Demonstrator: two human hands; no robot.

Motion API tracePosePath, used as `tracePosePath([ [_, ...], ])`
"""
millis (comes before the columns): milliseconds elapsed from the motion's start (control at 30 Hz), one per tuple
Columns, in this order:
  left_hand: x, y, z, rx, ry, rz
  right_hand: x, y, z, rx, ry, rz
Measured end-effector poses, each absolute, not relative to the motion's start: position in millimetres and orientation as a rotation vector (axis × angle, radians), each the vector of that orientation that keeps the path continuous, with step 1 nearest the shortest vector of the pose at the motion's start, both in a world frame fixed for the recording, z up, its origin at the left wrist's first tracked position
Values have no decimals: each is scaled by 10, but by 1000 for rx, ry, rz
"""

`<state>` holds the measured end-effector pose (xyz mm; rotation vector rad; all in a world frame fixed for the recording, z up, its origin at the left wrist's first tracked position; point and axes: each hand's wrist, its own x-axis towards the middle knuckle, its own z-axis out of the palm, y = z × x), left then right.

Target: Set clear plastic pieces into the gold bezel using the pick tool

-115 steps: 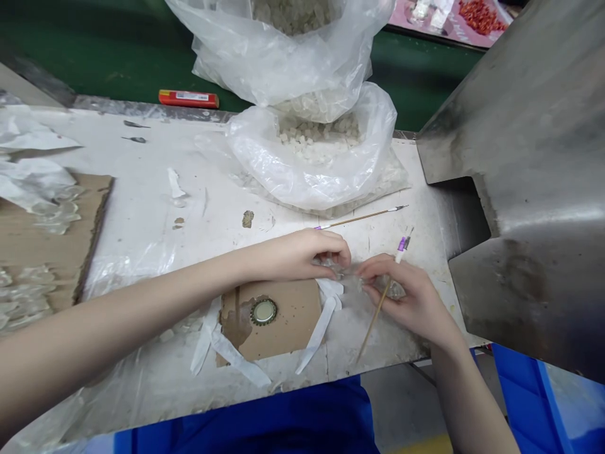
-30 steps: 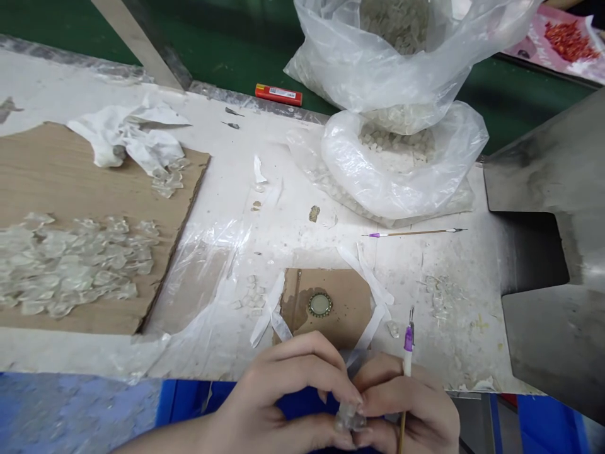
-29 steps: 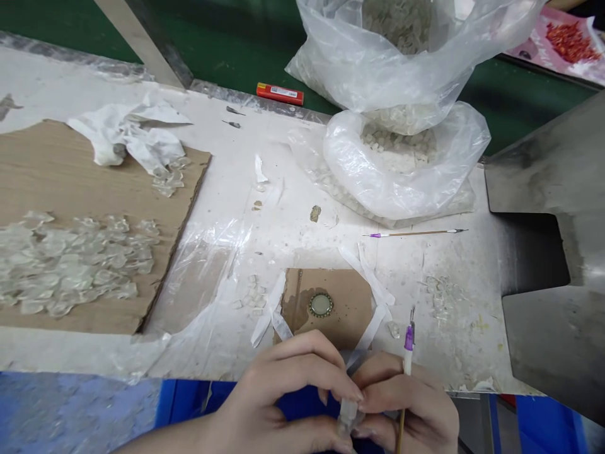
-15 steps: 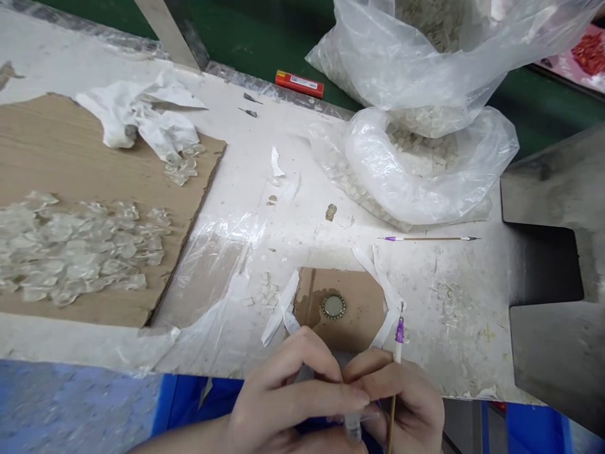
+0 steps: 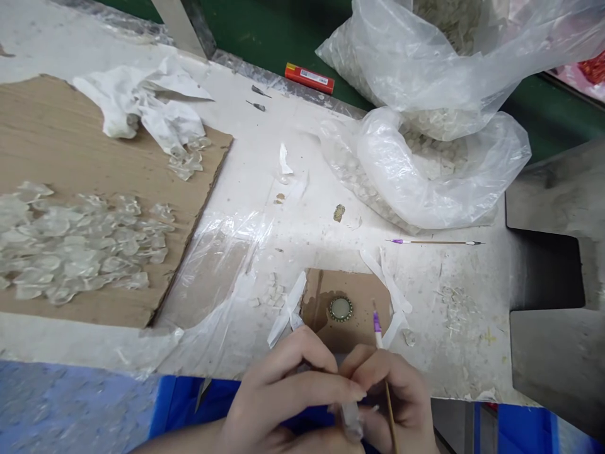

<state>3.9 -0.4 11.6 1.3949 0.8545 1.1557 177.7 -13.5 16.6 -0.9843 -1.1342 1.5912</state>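
Observation:
My left hand [image 5: 293, 397] is closed around a small clear piece [image 5: 350, 419] at the bottom centre. Beside it, my right hand [image 5: 394, 394] touches the left fingertips and has a thin brown stick [image 5: 390, 416] with a purple and white tip [image 5: 377, 321] between its fingers. The tip points up over a brown cardboard piece [image 5: 363, 287] edged with white tape. A round disc with a beaded rim [image 5: 341, 309] lies on that cardboard. What the right fingertips pinch besides the stick is partly hidden.
Many clear pieces [image 5: 75, 252] lie on a large cardboard sheet [image 5: 118, 157] at left, near a white cloth [image 5: 137, 101]. Plastic bags [image 5: 439, 195] of pieces stand at the back right. A second stick [image 5: 439, 242] and a red box [image 5: 309, 78] are farther back.
The stick in my right hand has tilted left, its purple tip now over the cardboard. The clear piece has turned slightly between my fingers. The view has shifted a little.

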Motion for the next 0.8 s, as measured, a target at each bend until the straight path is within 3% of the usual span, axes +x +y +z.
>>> tracePosePath([
  [200, -11, 37, 137, 1297, 845, 1106, 1737, -188, 133, -904, -877, 1859],
  [467, 8, 69, 178, 1326, 929, 1146, 1737, -206, 229, -1129, -1212, 1514],
  [800, -48, 26, 83, 1376, 745, 1002, 1826, -189, 297, -1075, -1259, 1613],
])
